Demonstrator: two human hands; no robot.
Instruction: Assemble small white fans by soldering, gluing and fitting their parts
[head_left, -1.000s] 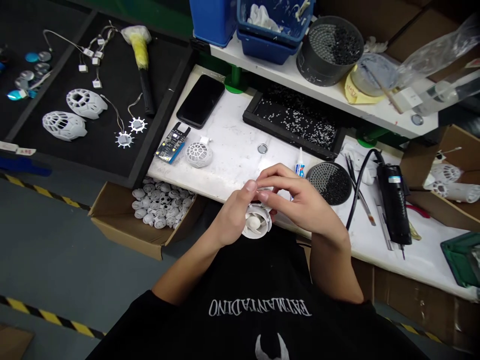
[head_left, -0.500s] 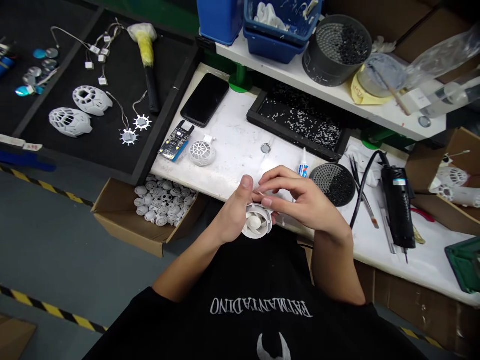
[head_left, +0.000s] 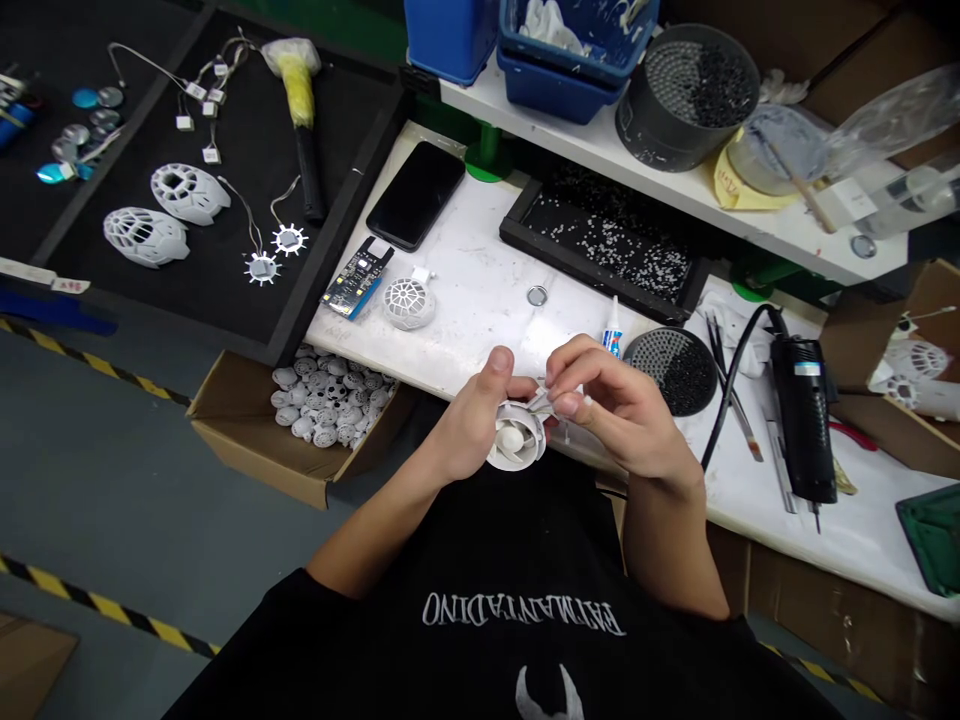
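My left hand (head_left: 474,425) is closed around a round white plastic fan (head_left: 516,438), its curved blades facing up toward me. At the fan's upper right edge, my right hand (head_left: 619,405) pinches a thin white cable (head_left: 541,398) between thumb and fingertips. A small white end pokes out beside the thumb. The fingers partly hide where the cable meets the fan. Beyond the hands, a small glue tube (head_left: 612,335) and a little round metal disc (head_left: 537,296) lie on the white bench.
On the bench are a white lattice cap (head_left: 409,303), circuit board (head_left: 358,280), phone (head_left: 417,195), bead tray (head_left: 600,240), round dish of black bits (head_left: 671,370) and black rotary tool (head_left: 804,420). A cardboard box (head_left: 262,440) of white parts stands at left, below a black tray (head_left: 247,310).
My right hand has turned and shifted slightly right, its fingers now curled into a pinch. More of the white cable shows by the fan. The left hand keeps its hold.
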